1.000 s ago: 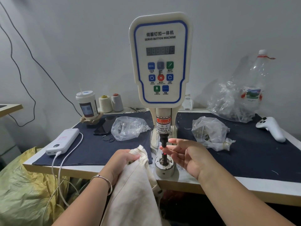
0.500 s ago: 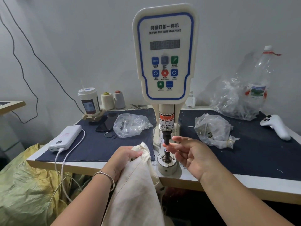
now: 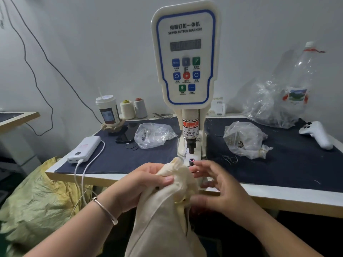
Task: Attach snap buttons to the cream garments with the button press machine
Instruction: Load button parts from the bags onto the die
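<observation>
Cream garment point(image 3: 163, 219) bunched below btn press point(image 3: 185, 58)

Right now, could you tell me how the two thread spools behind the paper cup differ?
The left thread spool is cream with a yellow top; the right thread spool is paler, greyish white, with a reddish-orange top. The left one stands nearer the paper cup. Both stand upright, side by side, and look similar in size.

Both forearms were bare to the edge of view, with no sleeves visible. The left hand point(image 3: 143, 182) carried no rings; a thin, plain metal bangle point(image 3: 105, 210) of pale silver-pink tone sat at its wrist. The right hand point(image 3: 220, 188) was likewise bare, with no jewellery or watch. Fingernails appeared short and unpainted.
</observation>
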{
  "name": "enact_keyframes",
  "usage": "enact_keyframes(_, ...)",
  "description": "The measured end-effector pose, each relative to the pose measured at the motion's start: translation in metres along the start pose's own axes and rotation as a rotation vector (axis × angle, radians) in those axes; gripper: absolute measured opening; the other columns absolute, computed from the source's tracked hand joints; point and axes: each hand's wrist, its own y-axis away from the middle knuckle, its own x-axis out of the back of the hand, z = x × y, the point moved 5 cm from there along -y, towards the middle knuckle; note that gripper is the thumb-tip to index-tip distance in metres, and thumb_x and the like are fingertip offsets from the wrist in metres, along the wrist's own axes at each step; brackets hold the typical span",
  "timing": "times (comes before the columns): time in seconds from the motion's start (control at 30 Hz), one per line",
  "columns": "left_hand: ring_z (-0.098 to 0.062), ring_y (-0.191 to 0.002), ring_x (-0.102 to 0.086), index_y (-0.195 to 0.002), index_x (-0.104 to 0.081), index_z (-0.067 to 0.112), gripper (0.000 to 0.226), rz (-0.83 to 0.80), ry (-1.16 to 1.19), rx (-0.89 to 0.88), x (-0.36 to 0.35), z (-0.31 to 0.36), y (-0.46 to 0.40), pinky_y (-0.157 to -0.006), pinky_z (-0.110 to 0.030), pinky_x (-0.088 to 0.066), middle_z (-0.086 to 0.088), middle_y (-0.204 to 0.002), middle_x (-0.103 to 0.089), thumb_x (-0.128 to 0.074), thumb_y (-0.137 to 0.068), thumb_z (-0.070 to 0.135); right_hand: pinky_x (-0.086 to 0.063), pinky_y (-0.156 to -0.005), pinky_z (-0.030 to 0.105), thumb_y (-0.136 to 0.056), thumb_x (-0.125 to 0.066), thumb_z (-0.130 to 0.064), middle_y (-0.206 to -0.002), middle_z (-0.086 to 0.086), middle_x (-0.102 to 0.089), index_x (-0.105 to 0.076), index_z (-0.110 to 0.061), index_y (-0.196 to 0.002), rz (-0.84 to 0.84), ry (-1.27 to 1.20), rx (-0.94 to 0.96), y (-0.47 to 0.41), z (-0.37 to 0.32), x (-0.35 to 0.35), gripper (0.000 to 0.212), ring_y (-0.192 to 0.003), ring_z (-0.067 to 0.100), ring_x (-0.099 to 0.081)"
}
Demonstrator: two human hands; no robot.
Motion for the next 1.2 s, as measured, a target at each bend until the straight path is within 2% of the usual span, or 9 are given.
enact_keyframes(0.1, -0.016, -0.073, -0.069, -0.104, -0.068, 0.000, 0.037, -0.105, 0.022, -0.040, -0.026, 0.013, 0.006, -0.067, -0.022, -0.054, -0.008, -0.087, -0.071, -0.081, -0.079, 0.023, -0.047, -0.092, 0.015, -0.060, -0.092, -0.030, -0.127, -0.020, -0.061, -0.045, -0.043, -0.135, -0.249, 0.031, -0.026, 0.009, 0.001, -0.015, 0.089, -0.117, -0.001, -0.057)
enact_keyframes(0.23, -0.025, -0.079, -0.070, -0.115, -0.062, -0.005, 0.063, -0.097, 0.046, -0.081, -0.034, 0.025, 0.006, -0.075, -0.032, -0.057, -0.016, -0.094, -0.068, -0.089, -0.066, 0.024, -0.054, -0.078, 0.030, -0.061, -0.089, -0.017, -0.092, -0.004, -0.073, -0.072, -0.020, -0.098, -0.307, 0.084, -0.167, 0.015, 0.009, -0.011, 0.041, -0.085, 0.007, -0.067)
enact_keyframes(0.33, -0.028, -0.082, -0.067, -0.118, -0.058, -0.012, 0.064, -0.077, 0.008, -0.063, -0.028, 0.022, 0.003, -0.078, -0.036, -0.055, -0.019, -0.097, -0.064, -0.083, -0.066, 0.015, -0.047, -0.064, 0.019, -0.060, -0.083, -0.007, -0.072, -0.005, -0.070, -0.076, -0.015, -0.075, -0.356, -0.042, -0.251, 0.016, 0.014, 0.006, 0.018, -0.068, 0.006, -0.063)
enact_keyframes(0.53, -0.028, -0.085, -0.067, -0.118, -0.054, -0.015, 0.078, 0.084, -0.057, 0.097, 0.001, -0.002, -0.009, -0.080, -0.036, -0.055, -0.023, -0.105, -0.065, -0.091, -0.065, 0.027, -0.054, -0.075, 0.032, -0.068, -0.069, 0.004, -0.103, 0.023, -0.064, -0.061, 0.012, -0.111, -0.368, -0.569, -0.362, 0.001, 0.018, 0.051, 0.044, -0.086, 0.028, -0.065)
enact_keyframes(0.77, -0.031, -0.097, -0.066, -0.114, -0.064, -0.008, 0.059, 0.324, -0.084, 0.193, 0.026, -0.022, -0.030, -0.090, -0.042, -0.053, -0.025, -0.118, -0.070, -0.081, -0.079, 0.037, -0.036, -0.112, 0.049, -0.089, -0.055, 0.007, -0.135, 0.025, -0.055, -0.058, 0.001, -0.130, -0.296, -0.663, -0.560, -0.029, 0.037, 0.048, 0.041, -0.128, 0.039, -0.050)
enact_keyframes(0.9, -0.024, -0.080, -0.066, -0.094, -0.067, 0.006, 0.027, 0.420, -0.089, 0.175, 0.034, -0.024, -0.046, -0.069, -0.032, -0.053, -0.017, -0.094, -0.071, -0.069, -0.091, 0.033, -0.056, -0.087, 0.034, -0.088, -0.064, -0.017, -0.125, 0.019, -0.064, -0.068, -0.007, -0.120, -0.259, -0.649, -0.545, -0.039, 0.042, 0.048, 0.034, -0.110, 0.028, -0.065)
enact_keyframes(1.0, -0.019, -0.068, -0.068, -0.074, -0.072, 0.012, 0.028, 0.454, -0.096, 0.146, 0.037, -0.020, -0.059, -0.057, -0.027, -0.052, -0.012, -0.084, -0.073, -0.066, -0.095, 0.029, -0.057, -0.075, 0.030, -0.068, -0.086, -0.040, -0.110, 0.015, -0.071, -0.075, -0.012, -0.108, -0.322, -0.485, -0.500, -0.045, 0.041, 0.053, 0.050, -0.095, 0.024, -0.070)
enact_keyframes(1.07, -0.020, -0.066, -0.069, -0.069, -0.075, 0.013, 0.032, 0.476, -0.085, 0.131, 0.039, -0.017, -0.067, -0.055, -0.028, -0.053, -0.013, -0.081, -0.073, -0.066, -0.095, 0.028, -0.056, -0.067, 0.026, -0.058, -0.090, -0.034, -0.092, 0.008, -0.074, -0.079, -0.016, -0.087, -0.403, -0.353, -0.493, -0.049, 0.039, 0.056, 0.036, -0.081, 0.019, -0.071)
enact_keyframes(1.2, -0.034, -0.083, -0.065, -0.103, -0.070, -0.008, 0.039, 0.493, -0.042, 0.069, 0.046, -0.015, -0.076, -0.074, -0.039, -0.052, -0.028, -0.099, -0.071, -0.067, -0.094, 0.029, -0.055, -0.062, 0.027, -0.067, -0.077, -0.003, -0.077, 0.008, -0.071, -0.077, -0.013, -0.072, -0.425, -0.312, -0.509, -0.064, 0.048, 0.063, 0.012, -0.070, 0.019, -0.070)
